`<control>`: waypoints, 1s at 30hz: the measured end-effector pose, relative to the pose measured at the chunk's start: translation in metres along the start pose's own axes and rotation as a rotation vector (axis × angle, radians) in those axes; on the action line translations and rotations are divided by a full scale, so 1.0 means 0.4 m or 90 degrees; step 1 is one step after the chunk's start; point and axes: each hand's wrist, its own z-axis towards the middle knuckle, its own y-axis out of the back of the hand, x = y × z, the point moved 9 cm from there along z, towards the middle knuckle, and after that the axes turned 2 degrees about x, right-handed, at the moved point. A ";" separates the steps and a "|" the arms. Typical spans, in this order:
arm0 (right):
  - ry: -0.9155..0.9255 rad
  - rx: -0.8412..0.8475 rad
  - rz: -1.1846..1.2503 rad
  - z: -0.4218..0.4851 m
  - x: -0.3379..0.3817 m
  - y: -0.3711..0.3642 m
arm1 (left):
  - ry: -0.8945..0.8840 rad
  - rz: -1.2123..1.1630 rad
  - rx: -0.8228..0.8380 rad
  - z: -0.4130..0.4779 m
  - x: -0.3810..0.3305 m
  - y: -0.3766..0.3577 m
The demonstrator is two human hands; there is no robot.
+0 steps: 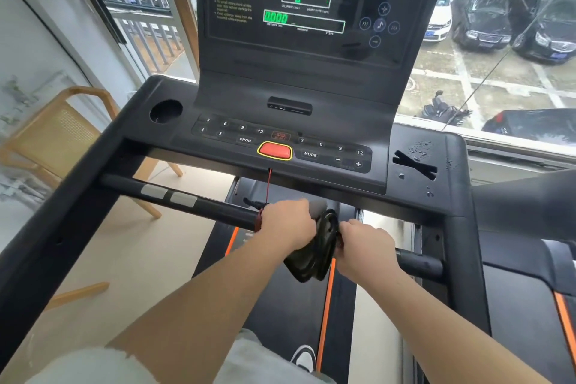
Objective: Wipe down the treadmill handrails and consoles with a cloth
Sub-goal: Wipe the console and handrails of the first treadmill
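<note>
Below the red stop button [275, 151], the left hand [288, 224] and right hand [364, 246] gripped a black cloth [314, 254], seemingly wrapped round the crossbar handrail [218, 211]; wiping leftward could snag the safety cord [268, 187] just beside.

Cloth [314, 246] on handrail [193, 201] between both hands; console [280, 140] behind; chair [59, 137] left.
</note>
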 end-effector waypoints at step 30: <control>-0.166 -0.052 0.059 0.035 0.173 0.034 | -0.256 -0.230 -0.290 -0.258 0.414 0.168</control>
